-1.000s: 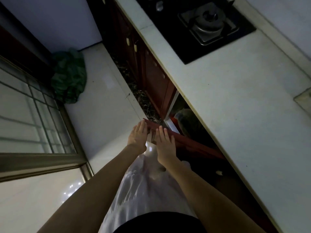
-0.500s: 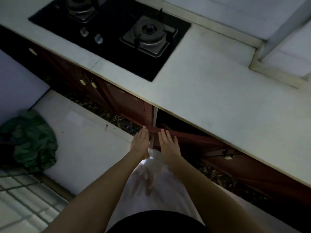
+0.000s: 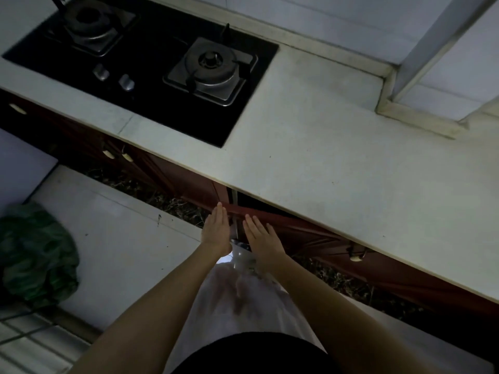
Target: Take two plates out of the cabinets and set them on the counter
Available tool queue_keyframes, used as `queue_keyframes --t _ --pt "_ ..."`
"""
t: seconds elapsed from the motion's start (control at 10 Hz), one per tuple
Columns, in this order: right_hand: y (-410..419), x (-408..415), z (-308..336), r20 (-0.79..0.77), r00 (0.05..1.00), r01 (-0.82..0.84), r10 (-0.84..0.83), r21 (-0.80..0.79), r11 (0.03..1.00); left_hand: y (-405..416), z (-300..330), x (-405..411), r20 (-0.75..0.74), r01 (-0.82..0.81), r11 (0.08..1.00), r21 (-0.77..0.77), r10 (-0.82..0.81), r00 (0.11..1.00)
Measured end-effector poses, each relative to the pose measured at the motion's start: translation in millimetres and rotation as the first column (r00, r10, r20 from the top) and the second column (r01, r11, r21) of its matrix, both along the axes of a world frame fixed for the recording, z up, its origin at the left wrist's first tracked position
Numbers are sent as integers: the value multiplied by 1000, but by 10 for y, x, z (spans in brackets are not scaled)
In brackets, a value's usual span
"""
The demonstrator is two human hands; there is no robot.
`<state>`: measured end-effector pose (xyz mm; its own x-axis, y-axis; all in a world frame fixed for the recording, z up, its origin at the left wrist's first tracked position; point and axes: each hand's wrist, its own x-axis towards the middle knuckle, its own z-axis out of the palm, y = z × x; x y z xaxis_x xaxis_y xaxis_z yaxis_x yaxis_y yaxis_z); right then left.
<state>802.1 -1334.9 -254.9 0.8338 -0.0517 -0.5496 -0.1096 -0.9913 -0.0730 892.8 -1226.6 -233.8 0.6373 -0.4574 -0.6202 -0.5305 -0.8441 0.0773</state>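
Stove (image 3: 140,63) set in counter (image 3: 337,157) left; cabinet door (image 3: 297,233) below its front edge

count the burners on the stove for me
2: one burner at the stove's far left, partly cut off by the frame's top; the other burner near its right edge.

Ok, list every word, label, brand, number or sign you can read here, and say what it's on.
None can be read.
The hob and its two knobs show no legible marking; any print is too dark and blurred.
The counter, cabinet doors and green bag carry no visible text.
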Motion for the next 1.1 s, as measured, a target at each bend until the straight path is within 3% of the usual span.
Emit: queue_keyframes --t 0.2,0.4,0.6,0.9,1.1 --pt "-95 42 -67 -48 998 -42 41 -20 999 -217 -57 -220 -107 -363 917 -167 349 931" --pt "-78 175 -60 -106 994 -9 -3 -114 993 -385 -95 -50 -272 -365 891 -268 293 916" --pt "-74 186 -74 -124 981 139 -151 -99 985 -448 -180 124 -354 -346 891 -294 235 905" --pt "-165 277 -41 -139 951 276 -277 -30 961 -386 -298 297 -237 -150 920 -363 65 969" --pt "-157 314 37 -129 926 366 -355 78 927 -254 -241 398 -311 -195 871 -450 52 949"
